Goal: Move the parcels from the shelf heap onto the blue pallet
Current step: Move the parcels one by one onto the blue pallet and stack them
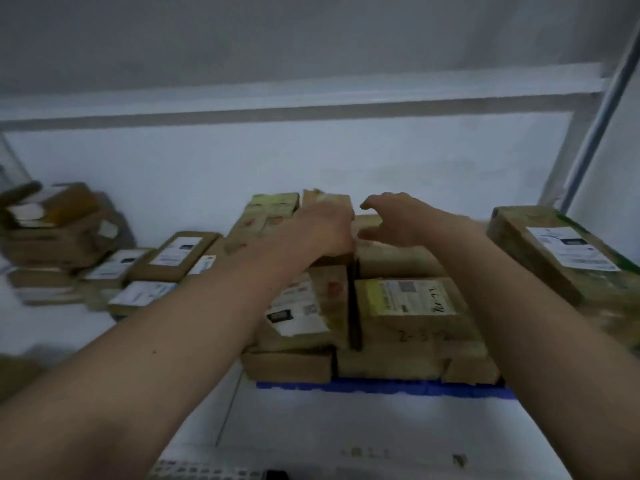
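A white wall backs the scene, with a pale metal shelf rail (294, 109) running across above and a slanted upright (602, 109) at the right. Below you, brown cardboard parcels sit stacked on the blue pallet (381, 388), whose front edge shows under the stack. Your left hand (325, 226) lies over a parcel (329, 199) at the top back of that stack, its grip curled onto the box edge. Your right hand (398, 220) hovers just beside it, fingers spread and loosely bent, holding nothing. In front of the hands, 2 labelled parcels lie side by side: one with a white label (298, 310), one with a yellow-and-white label (408, 299). A long green-edged box (554, 251) rests at the right. To the left, a loose heap of smaller parcels (104, 258) spreads out, blurred.
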Demonstrator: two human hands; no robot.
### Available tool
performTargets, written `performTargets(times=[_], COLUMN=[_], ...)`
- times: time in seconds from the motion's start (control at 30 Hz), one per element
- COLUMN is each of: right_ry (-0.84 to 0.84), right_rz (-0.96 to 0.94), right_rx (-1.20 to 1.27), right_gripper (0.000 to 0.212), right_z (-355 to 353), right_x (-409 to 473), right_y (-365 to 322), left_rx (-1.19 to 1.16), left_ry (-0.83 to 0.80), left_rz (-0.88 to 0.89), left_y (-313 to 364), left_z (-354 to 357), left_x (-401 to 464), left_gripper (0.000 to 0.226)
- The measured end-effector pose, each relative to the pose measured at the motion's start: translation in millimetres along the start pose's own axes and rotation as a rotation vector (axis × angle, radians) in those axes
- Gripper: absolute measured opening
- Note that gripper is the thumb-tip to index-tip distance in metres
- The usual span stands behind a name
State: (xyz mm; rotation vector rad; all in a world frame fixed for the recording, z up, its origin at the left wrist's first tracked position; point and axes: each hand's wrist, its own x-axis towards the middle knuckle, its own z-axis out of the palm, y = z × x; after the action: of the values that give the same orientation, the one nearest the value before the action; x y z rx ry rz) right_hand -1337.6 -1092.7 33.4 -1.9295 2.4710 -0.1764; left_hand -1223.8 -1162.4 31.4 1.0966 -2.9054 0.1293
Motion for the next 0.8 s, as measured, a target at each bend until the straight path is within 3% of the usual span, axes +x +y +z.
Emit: performTargets(times=[0.13, 0.37, 0.6, 0.73, 0.8], right_ry=[0.022, -0.043, -0.158, -0.267, -0.302], right_rz=[-0.113, -0.304, -0.34, -0.254, -0.235], right_rx=[0.006, 0.031, 0.009, 0.002, -0.031], right_gripper=[0.048, 0.055, 0.056, 0.052, 0.061], right_z=[-4.4, 13.9, 76.2, 119.3, 137.8], right_x=[20.9, 27.3, 30.9, 36.8, 41.1], right_y=[-90.1, -240.6, -349.8, -381.8, -388.5], left_rx=[-0.045, -0.039, -0.069, -0.125, -0.179], left_ry=[0.006, -0.08, -0.169, -0.217, -0.246], left_rz=[-0.148, -0.334, -0.447, -0.461, -0.45], left_y=[-74.3, -206.8, -297.7, -328.2, -337.3], left_z=[-2.7, 13.4, 50.3, 80.3, 93.8], left_x=[-47.8, -149.4, -230.3, -252.8, -256.7], left_gripper=[0.039, 0.048, 0.053, 0.053, 0.058])
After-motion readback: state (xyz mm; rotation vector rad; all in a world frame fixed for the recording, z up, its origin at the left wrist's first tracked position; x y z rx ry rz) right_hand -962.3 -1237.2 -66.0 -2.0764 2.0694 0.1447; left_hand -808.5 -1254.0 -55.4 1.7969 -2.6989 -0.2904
